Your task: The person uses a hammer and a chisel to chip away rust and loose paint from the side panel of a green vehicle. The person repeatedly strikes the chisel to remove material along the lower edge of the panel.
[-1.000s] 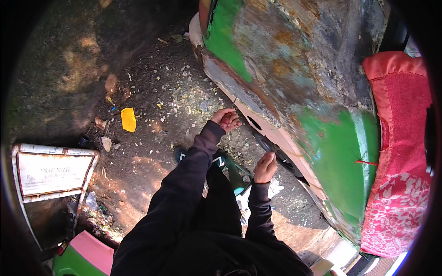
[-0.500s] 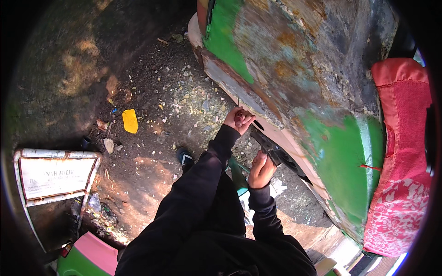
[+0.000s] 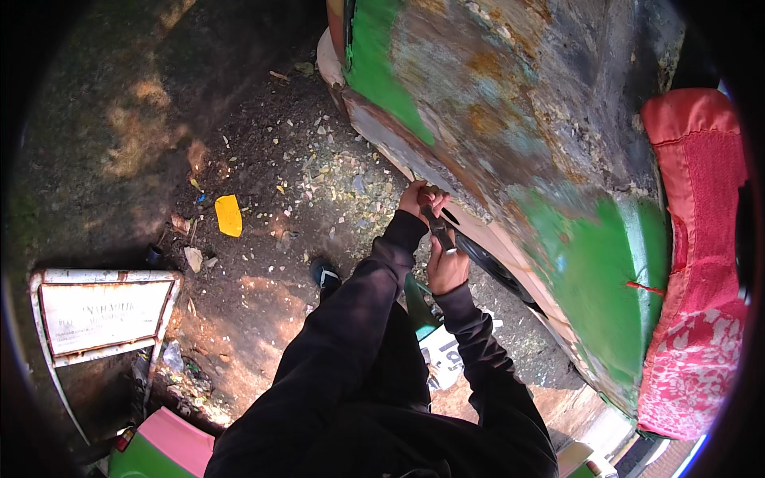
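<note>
My left hand [image 3: 411,201] is closed around the reddish handle of a thin-shafted hand tool [image 3: 429,196]. I cannot tell whether it is a screwdriver or a chisel. Its tip is at the lower edge of a scraped body panel [image 3: 494,103], painted partly green and partly rusty bare metal. My right hand [image 3: 448,269] grips a dark hammer [image 3: 439,229], whose head touches or nearly touches the back of the reddish handle. My fingers hide most of the hammer's grip.
A black tyre [image 3: 494,267] shows beneath the panel. Pink-red patterned fabric [image 3: 693,263] hangs at its right end. A rusty white sign frame [image 3: 103,315] stands left, with a yellow scrap [image 3: 228,216] beyond it. Flakes litter the ground. A pink and green object [image 3: 171,442] is near me.
My right hand has brought the hammer up and left, from beside the tyre to the back of the reddish handle. My left hand keeps its grip near the panel edge.
</note>
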`<control>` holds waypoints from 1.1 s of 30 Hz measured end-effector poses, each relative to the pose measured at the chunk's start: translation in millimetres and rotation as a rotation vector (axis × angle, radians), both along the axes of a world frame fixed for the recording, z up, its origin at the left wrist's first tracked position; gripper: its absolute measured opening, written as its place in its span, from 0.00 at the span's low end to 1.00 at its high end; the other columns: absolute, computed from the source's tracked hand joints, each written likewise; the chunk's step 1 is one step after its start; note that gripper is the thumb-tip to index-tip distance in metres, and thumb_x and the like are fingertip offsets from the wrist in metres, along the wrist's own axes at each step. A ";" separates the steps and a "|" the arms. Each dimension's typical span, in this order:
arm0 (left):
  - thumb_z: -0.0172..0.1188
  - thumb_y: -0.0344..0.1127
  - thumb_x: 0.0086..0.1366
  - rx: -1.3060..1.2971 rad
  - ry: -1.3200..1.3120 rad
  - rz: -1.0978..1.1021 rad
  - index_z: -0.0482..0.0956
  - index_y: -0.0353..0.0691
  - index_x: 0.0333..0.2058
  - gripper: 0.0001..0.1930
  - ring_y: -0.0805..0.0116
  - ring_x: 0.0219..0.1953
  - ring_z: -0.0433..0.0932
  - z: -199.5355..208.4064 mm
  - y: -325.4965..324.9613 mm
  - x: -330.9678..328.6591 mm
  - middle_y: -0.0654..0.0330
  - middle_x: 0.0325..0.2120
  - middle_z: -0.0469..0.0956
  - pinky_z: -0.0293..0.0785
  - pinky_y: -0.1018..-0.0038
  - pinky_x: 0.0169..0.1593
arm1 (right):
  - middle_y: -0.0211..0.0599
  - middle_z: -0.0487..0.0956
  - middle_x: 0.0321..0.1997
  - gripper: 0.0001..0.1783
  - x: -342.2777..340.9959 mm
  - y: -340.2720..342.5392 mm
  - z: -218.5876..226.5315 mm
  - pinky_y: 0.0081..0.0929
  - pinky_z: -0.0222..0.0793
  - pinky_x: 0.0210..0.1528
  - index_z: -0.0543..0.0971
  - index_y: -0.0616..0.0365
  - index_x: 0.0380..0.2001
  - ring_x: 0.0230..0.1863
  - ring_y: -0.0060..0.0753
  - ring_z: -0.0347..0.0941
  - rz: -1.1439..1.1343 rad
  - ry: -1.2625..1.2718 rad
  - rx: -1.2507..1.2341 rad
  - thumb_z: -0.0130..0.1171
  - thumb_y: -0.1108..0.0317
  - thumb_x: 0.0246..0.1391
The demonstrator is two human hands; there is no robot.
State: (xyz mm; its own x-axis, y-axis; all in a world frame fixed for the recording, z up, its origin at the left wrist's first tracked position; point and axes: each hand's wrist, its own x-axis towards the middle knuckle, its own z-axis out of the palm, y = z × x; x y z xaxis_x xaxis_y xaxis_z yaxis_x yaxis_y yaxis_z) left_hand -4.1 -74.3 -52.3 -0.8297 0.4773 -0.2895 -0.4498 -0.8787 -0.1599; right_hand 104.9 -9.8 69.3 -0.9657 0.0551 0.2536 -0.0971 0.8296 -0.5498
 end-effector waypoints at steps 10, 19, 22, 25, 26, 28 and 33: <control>0.44 0.34 0.63 -0.124 0.159 -0.104 0.63 0.38 0.12 0.19 0.68 0.16 0.61 0.8 -35.9 6.4 0.60 0.10 0.61 0.67 0.74 0.37 | 0.56 0.71 0.15 0.11 -0.6 -0.8 -4.7 0.45 0.62 0.19 0.73 0.67 0.26 0.19 0.60 0.70 0.011 0.000 -0.018 0.49 0.69 0.57; 0.46 0.28 0.65 -0.004 0.001 -0.279 0.62 0.37 0.22 0.11 0.76 0.10 0.53 -21.8 -126.6 14.2 0.67 0.07 0.55 0.64 0.78 0.36 | 0.54 0.67 0.14 0.13 24.0 -6.9 5.6 0.45 0.55 0.18 0.69 0.64 0.21 0.18 0.60 0.66 -0.106 -0.058 -0.276 0.48 0.69 0.58; 0.45 0.30 0.65 -0.115 0.065 -0.370 0.63 0.38 0.20 0.13 0.75 0.10 0.54 -14.3 -115.5 14.8 0.67 0.08 0.57 0.67 0.76 0.40 | 0.54 0.67 0.14 0.12 34.8 0.1 2.9 0.45 0.55 0.18 0.70 0.64 0.23 0.17 0.61 0.65 -0.117 -0.096 -0.286 0.49 0.69 0.59; 0.44 0.31 0.65 -0.162 0.196 -0.370 0.61 0.42 0.15 0.17 0.72 0.12 0.58 -3.5 -90.4 9.5 0.65 0.09 0.59 0.67 0.72 0.46 | 0.53 0.68 0.14 0.12 41.7 6.1 -4.3 0.45 0.57 0.20 0.71 0.64 0.24 0.18 0.59 0.66 -0.113 -0.077 -0.177 0.49 0.68 0.58; 0.44 0.32 0.65 -0.172 0.231 -0.355 0.61 0.42 0.14 0.18 0.72 0.13 0.59 -2.6 -82.0 9.3 0.65 0.09 0.60 0.67 0.71 0.47 | 0.52 0.68 0.15 0.12 40.6 5.6 -1.8 0.44 0.58 0.20 0.71 0.63 0.24 0.18 0.59 0.67 -0.107 -0.124 -0.208 0.49 0.68 0.59; 0.45 0.33 0.63 -0.140 0.123 -0.233 0.63 0.41 0.13 0.17 0.69 0.15 0.62 -5.7 -59.4 8.4 0.61 0.09 0.62 0.67 0.68 0.49 | 0.51 0.70 0.16 0.11 36.3 3.0 7.5 0.44 0.59 0.21 0.73 0.63 0.26 0.19 0.58 0.67 -0.086 -0.221 -0.276 0.48 0.68 0.59; 0.44 0.33 0.63 -0.281 -0.022 -0.051 0.65 0.39 0.14 0.17 0.64 0.17 0.65 3.4 -6.3 -1.7 0.60 0.10 0.64 0.68 0.64 0.51 | 0.52 0.70 0.16 0.16 24.9 1.4 22.2 0.42 0.60 0.21 0.73 0.65 0.23 0.18 0.59 0.67 -0.163 -0.028 -0.341 0.45 0.66 0.60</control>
State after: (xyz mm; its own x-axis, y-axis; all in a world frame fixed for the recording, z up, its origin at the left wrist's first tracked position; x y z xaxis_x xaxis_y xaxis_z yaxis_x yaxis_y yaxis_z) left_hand -5.7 -80.6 -48.9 -0.7986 0.4171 -0.4340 -0.4938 -0.8662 0.0762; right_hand 129.8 -8.4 91.5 -0.9435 0.2857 0.1681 0.0401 0.6018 -0.7976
